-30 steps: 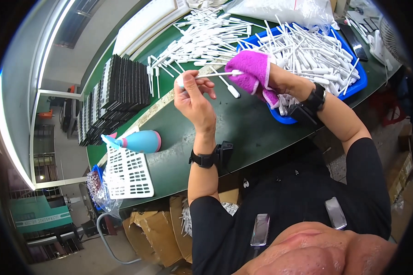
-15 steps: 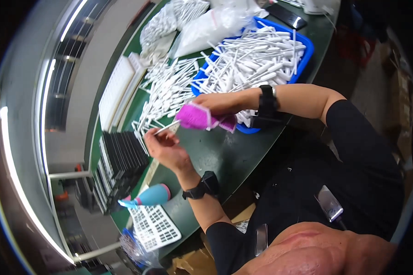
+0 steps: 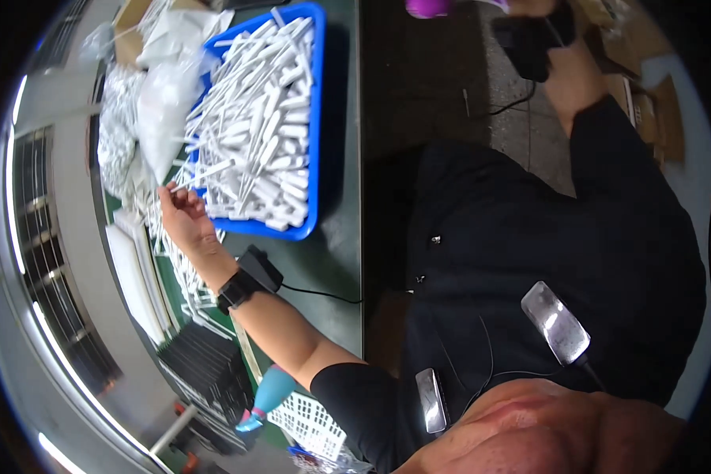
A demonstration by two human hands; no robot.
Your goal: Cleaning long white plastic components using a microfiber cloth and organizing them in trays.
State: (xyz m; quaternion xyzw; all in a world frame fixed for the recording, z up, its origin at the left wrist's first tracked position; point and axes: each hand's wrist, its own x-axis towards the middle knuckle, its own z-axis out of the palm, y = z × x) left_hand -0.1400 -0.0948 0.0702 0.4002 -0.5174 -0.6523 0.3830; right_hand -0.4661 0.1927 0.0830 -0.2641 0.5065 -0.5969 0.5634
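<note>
In the head view:

One white stick (image 3: 204, 177) is pinched between the left hand's (image 3: 188, 223) fingertips beside the heaped blue tray (image 3: 317, 118), with a filled plastic bag (image 3: 166, 103) crowding alongside. The right hand (image 3: 531, 7), near a purple cloth (image 3: 427, 7), is cut by the upper edge; its finger state cannot be told. A black stack (image 3: 204, 359) and teal bottle (image 3: 276, 387) stand nearer the body.

Bright light strips (image 3: 12, 189) curve along the left, bent by the lens; the floor (image 3: 509, 138) right of the desk (image 3: 336, 268) lies dim. Glare streaks the shiny phone-like devices (image 3: 555, 322); the left hand (image 3: 185, 215) looks slightly soft.
</note>
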